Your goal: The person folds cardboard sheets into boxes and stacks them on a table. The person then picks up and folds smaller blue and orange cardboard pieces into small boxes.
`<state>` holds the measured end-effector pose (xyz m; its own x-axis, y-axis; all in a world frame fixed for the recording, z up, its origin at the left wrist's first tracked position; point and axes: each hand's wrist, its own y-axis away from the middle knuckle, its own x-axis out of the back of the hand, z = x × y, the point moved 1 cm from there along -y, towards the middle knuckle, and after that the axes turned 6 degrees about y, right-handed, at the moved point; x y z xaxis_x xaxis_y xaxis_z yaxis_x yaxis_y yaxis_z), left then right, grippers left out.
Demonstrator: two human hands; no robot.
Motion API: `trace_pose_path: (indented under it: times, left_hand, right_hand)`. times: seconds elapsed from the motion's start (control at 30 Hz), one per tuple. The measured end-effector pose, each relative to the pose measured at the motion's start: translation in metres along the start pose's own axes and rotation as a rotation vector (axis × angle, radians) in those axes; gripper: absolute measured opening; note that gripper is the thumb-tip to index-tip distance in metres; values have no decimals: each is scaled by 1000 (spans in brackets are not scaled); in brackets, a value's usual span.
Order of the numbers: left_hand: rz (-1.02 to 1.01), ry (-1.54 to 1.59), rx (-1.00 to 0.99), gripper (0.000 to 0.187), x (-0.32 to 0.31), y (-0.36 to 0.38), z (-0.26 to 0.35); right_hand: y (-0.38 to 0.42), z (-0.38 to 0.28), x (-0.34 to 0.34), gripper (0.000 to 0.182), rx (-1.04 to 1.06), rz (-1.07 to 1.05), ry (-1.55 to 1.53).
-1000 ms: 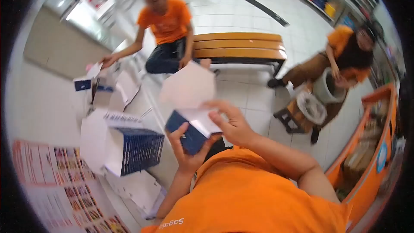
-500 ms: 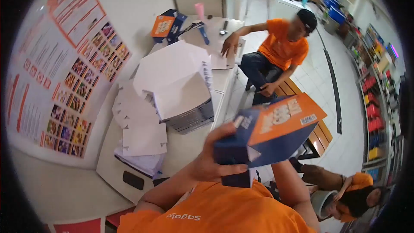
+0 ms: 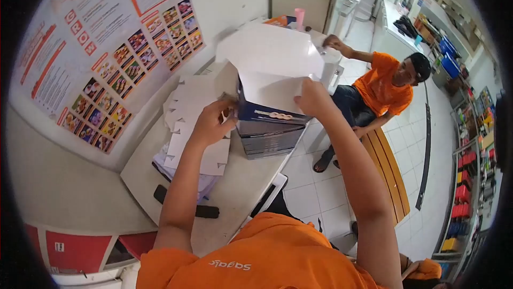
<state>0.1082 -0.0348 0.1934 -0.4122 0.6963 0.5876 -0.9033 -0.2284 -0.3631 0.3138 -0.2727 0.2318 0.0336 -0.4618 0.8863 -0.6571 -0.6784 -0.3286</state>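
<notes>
A cardboard box blank (image 3: pixel 272 113), white inside and navy outside with pale lettering, stands partly folded on top of a stack of flat navy-edged blanks (image 3: pixel 272 142). My left hand (image 3: pixel 215 121) is closed on its near left corner, thumb and fingers pinched at the raised side flap. At the right end, my right hand (image 3: pixel 314 97) has its fingers curled over the blank's edge. The wide white lid panel spreads out behind, toward the wall. Beside my left forearm lie white notched cardboard pieces (image 3: pixel 200 152).
The stack stands on a pale table (image 3: pixel 248 190) against a wall with a poster (image 3: pixel 107 48). A pink cup (image 3: pixel 299 17) stands at the back. Two dark objects lie near the front. A seated person in orange (image 3: pixel 385 83) is at the right, by a slatted wooden bench (image 3: pixel 387 171).
The folded orange-and-navy box has left my hands and is out of sight. Both hands now grip a blank on the stack. The view has shifted, and the seated person's arm is raised higher.
</notes>
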Motion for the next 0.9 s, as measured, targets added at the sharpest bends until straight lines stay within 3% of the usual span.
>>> trace_pose_path:
  times: [0.1,0.27,0.33,0.4,0.43,0.53,0.6,0.7,0.73,0.8,0.9]
  left_hand:
    - [-82,-121,100,44,7,-6,7]
    - [-60,-88,99,50,4,-7,-4]
    - [-38,-67,79,54,3,-4,1]
    - [99,188,-48,51,-1,3,14]
    - [85,189,-41,51,-1,7,18]
    - [-8,133,-47,51,-2,11,18]
    - [44,64,-294,48,-5,12,13]
    - [68,-48,-348,43,-3,12,12]
    - [66,-50,-348,43,-4,14,14]
    - [29,84,-123,41,-9,18,21]
    - [12,138,-17,43,-10,20,33]
  right_hand:
    - [0,-1,0,20,-26,-115,228]
    - [1,-12,-1,18,-45,-120,297]
    - [0,-11,-6,17,61,-65,272]
    - [-3,-11,-9,17,-26,-100,259]
    - [-3,-11,-7,18,-120,-125,250]
    - [-4,-10,-12,19,-140,-140,255]
    - [-5,-12,-15,19,-130,-151,266]
    - [-5,-11,-18,21,-132,-140,227]
    - [-4,-10,-18,21,-133,-140,225]
    - [-3,-8,-14,21,-129,-92,191]
    - [4,-7,-4,20,-154,-52,99]
